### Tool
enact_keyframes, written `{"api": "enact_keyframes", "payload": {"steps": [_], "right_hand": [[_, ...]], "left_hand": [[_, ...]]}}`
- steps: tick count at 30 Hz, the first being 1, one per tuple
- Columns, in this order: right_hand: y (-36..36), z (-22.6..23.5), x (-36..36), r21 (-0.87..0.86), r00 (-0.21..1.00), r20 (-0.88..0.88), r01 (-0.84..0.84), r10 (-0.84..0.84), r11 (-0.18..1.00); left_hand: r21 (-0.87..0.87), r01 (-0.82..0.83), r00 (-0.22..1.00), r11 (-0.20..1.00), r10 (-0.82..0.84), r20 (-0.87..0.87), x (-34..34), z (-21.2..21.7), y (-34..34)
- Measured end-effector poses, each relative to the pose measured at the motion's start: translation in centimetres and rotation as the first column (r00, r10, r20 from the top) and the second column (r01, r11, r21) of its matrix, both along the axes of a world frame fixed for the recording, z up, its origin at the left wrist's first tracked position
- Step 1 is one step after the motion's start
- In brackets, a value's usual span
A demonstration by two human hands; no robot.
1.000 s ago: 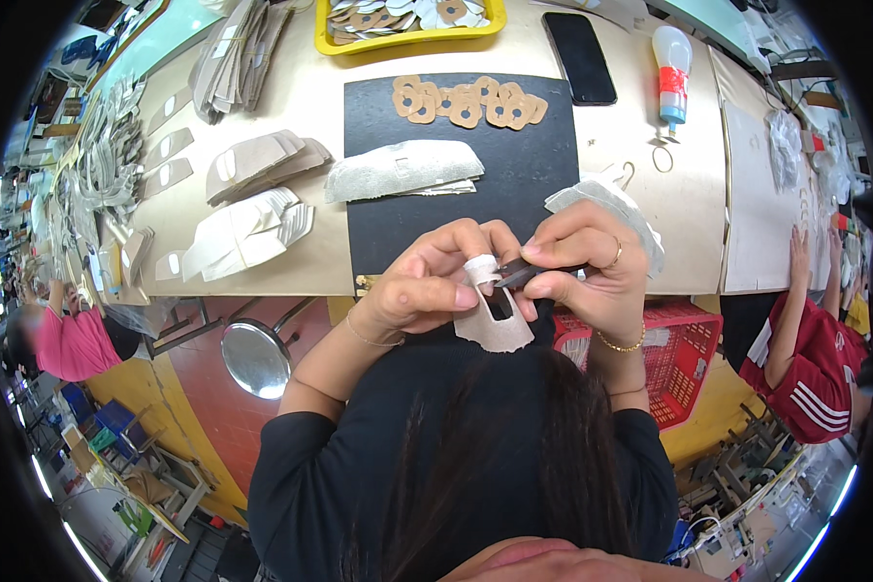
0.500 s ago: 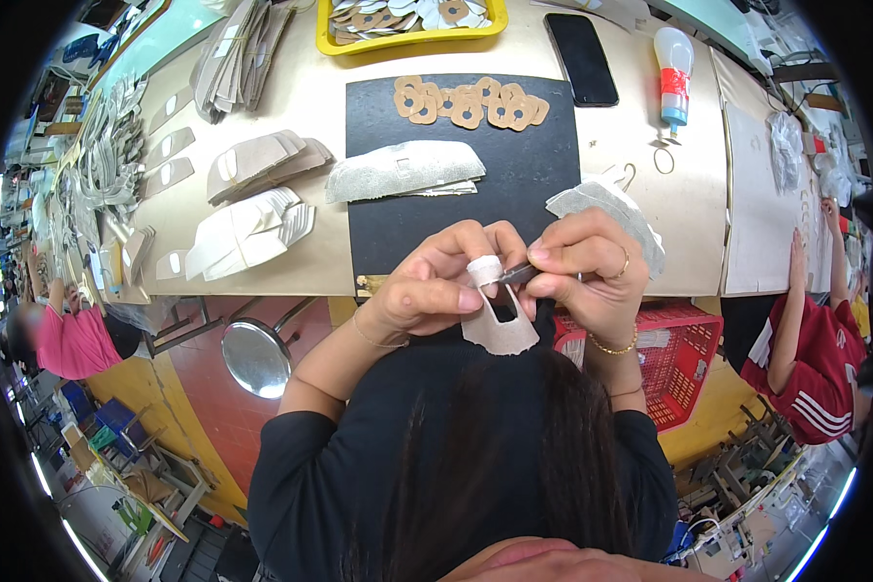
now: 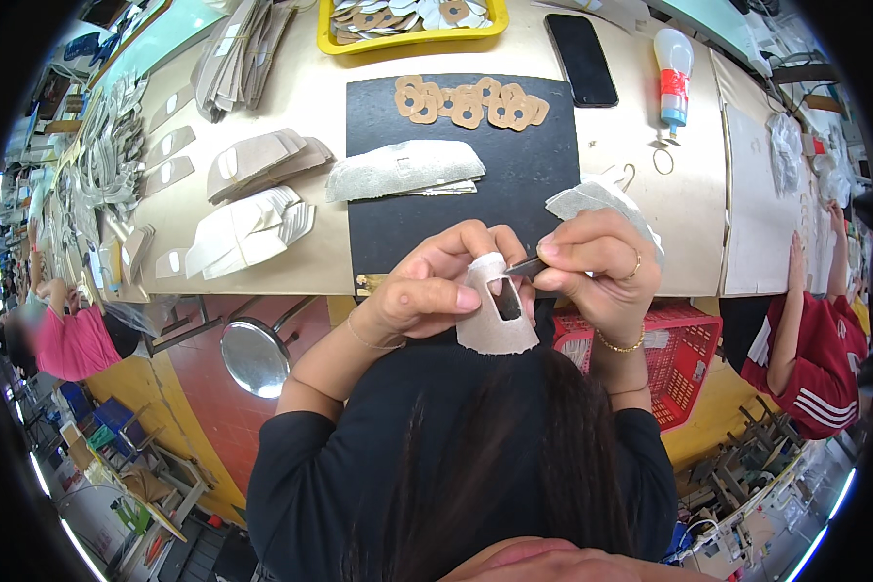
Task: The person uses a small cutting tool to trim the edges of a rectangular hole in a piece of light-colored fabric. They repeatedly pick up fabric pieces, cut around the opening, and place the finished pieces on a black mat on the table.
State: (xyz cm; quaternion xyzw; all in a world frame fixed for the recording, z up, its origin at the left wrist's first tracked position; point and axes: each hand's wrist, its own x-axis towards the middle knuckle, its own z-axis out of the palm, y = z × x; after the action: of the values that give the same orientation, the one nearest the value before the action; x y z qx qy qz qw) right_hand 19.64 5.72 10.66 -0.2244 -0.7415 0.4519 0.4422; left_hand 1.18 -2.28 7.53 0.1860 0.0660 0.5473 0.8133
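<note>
My left hand [image 3: 419,281] pinches a beige, fabric-like piece [image 3: 480,335] with a rectangular window cut in it. The piece curves over the fingers in front of my chest, and its upper edge is whitish. My right hand [image 3: 601,254] grips a thin dark metal tool [image 3: 527,266] between thumb and fingers; its exact kind is unclear. The tip of that tool lies at the piece's top edge, beside the window. Just past my hands, a stack of light grey pieces [image 3: 407,170] lies on a black mat [image 3: 378,233]. More grey pieces [image 3: 592,197] sit beyond my right hand.
Brown flower-shaped pieces [image 3: 468,102] lie on the mat's far part, below a yellow tray [image 3: 412,50]. A phone [image 3: 582,60] and a glue-like bottle [image 3: 674,82] are at the right. Bundles of white pieces [image 3: 247,233] lie left. A red basket [image 3: 684,373] stands below the table edge.
My right hand has shifted slightly right and up, drawing the tool away from the window. The beige piece has turned, so its window and lower part show more fully.
</note>
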Motion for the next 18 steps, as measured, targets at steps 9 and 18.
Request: {"api": "enact_keyframes", "payload": {"steps": [9, 18], "right_hand": [[0.45, 0.57, 0.04, 0.077, 0.998, 0.055, -0.02, 0.016, 0.997], [0.58, 0.49, 0.12, 0.139, 0.998, 0.065, -0.015, 0.006, 0.99]], "left_hand": [[-0.059, -0.02, 0.994, 0.998, 0.013, -0.109, -0.12, 0.36, -0.21], [-0.065, 0.02, 0.998, 0.998, -0.023, -0.051, -0.32, 0.38, -0.27]]}}
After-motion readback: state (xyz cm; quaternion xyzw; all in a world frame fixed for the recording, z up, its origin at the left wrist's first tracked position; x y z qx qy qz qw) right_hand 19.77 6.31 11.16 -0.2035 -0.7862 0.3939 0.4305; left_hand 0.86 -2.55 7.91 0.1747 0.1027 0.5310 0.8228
